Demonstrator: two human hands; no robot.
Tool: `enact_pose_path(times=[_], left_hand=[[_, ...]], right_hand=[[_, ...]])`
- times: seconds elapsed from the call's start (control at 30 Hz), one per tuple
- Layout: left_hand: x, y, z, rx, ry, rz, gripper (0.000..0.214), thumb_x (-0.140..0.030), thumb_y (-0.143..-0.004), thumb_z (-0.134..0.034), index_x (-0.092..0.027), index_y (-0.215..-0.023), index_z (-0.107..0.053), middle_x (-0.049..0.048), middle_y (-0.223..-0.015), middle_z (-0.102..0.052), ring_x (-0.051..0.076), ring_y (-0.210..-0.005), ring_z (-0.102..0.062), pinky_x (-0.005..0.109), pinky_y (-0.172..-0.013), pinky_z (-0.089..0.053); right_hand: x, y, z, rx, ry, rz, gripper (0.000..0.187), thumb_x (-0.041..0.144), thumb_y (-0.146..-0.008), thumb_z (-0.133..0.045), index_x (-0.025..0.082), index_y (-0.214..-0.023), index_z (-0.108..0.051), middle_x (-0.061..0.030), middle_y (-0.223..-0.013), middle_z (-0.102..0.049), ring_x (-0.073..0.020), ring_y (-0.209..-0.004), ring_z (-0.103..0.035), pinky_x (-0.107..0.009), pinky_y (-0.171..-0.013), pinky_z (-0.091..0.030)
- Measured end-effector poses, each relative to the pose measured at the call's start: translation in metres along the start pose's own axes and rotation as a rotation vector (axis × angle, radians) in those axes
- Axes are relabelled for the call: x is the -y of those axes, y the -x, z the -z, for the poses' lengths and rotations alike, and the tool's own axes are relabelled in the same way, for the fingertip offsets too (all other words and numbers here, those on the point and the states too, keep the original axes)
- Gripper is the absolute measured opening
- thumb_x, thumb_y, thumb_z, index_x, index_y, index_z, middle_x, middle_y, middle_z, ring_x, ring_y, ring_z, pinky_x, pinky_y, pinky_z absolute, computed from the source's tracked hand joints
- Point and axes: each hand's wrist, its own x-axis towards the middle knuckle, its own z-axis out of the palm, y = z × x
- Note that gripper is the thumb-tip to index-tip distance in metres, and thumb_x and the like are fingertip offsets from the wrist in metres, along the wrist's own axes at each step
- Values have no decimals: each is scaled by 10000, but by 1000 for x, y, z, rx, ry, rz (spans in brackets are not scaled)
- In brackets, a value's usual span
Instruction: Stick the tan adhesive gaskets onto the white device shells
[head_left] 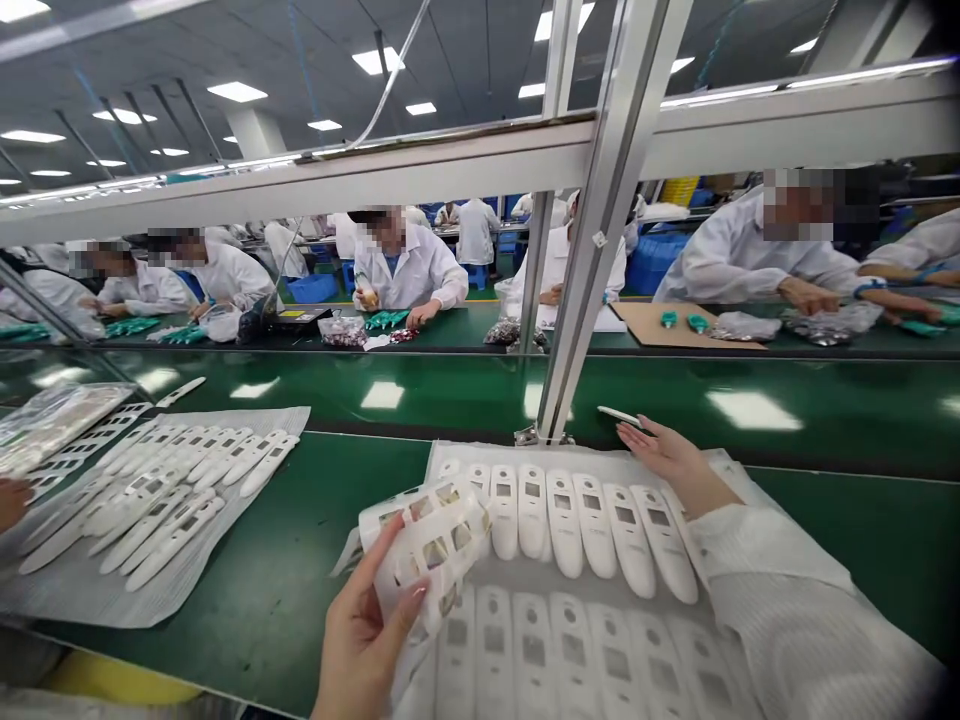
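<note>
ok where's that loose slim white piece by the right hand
In the head view, the slim white plastic piece lies on the green bench just beyond the right hand, right of the metal upright and past the white casings.

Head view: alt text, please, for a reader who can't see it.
The left hand holds a white plastic tray above rows of white device casings on a sheet. The right hand is open beside them on a green bench; co-workers sit opposite.

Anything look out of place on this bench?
Yes: a white plastic casing lies alone on the green belt beside the right hand, and another lies further left, both apart from the tidy rows on the sheets.
</note>
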Motion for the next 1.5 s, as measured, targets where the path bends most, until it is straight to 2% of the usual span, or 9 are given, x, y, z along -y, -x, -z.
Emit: enact_pose_path(times=[0.13, 0.3, 0.37, 0.47, 0.6, 0.83, 1.0, 1.33, 1.5], left_hand=[[-6, 8, -10, 18, 113, -10, 686, -353, -691, -812, -297, -1319, -543, 47, -1392, -564, 319, -1236, -561, 358, -902, -588], [-16, 17, -24, 17, 125, 8, 747, -357, -685, -820, -305, -1357, -496, 56, -1280, -650, 293, -1084, -666, 345, -793, -623], [-16, 19, -27, 32, 74, -17, 791, -373, -675, -826, -283, -1379, -476, 59, -1119, -726, 262, -928, -720, 309, -700, -628], [-13, 18, -32, 61, 11, -36, 816, -402, -673, -821, -248, -1391, -467, 18, -769, -749, 199, -617, -707, 235, -486, -564], [-9, 17, -41, 62, -5, -62, 762, -408, -662, -823, -252, -1343, -519, 15, -820, -748, 158, -586, -677, 197, -454, -524], [2, 27, -56, 10, -127, -138, 669, -417, -683, -804, -258, -1289, -572, -29, -704, -711, 90, -461, -586, 161, -412, -464], [19, 27, -52, 38, -121, -165, 604, -410, -697, -792, -263, -1250, -597, 42, -1053, -734, 187, -781, -723, 226, -599, -584], [32, 30, -38, 49, -154, -77, 553, -403, -699, -795, -259, -1207, -627, 56, -1108, -716, 225, -899, -724, 300, -756, -615], [34, 31, -35, 74, -110, -127, 479, -369, -726, -781, -263, -1173, -646, 46, -1176, -695, 248, -1063, -676, 363, -927, -570]], right_hand=[[-9, 58, -16, 155, 41, 76, 252, 311, -933, -572, 159, -1134, -588, -68, -1093, -629, -166, -902, -632, -352, -784, -552], [-28, 178, -28, 415, 120, 274, 339, 326, -795, -731, 212, -1090, -609, -65, -1048, -671, -206, -907, -642, -361, -857, -532], [-36, 216, -25, 534, 233, 482, 360, 395, -871, -631, 256, -1197, -568, -70, -1164, -641, -226, -1061, -611, -387, -953, -495], [-49, 248, -17, 502, 465, 838, 372, 338, -911, -577, 317, -1278, -522, -58, -1294, -578, -223, -1201, -548, -379, -1014, -470], [-68, 257, -17, 363, 527, 1090, 462, 291, -834, -689, 332, -1278, -568, -60, -1302, -591, -226, -1199, -568, -348, -1007, -497], [-93, 264, -34, 333, 307, 844, 400, 268, -704, -819, 330, -1087, -724, -54, -1019, -698, -208, -938, -685, -313, -796, -595], [-98, 265, -38, 305, 249, 978, 288, 111, -749, -735, 311, -955, -755, -17, -759, -702, -169, -696, -636, -304, -604, -549], [-120, 271, -34, 292, 270, 983, 425, 11, -785, -657, 315, -1077, -715, -8, -734, -689, -147, -641, -589, -281, -539, -488], [-125, 271, -32, 302, 221, 957, 416, -3, -764, -672, 336, -1001, -717, 6, -762, -713, -179, -714, -620, -337, -642, -517]])
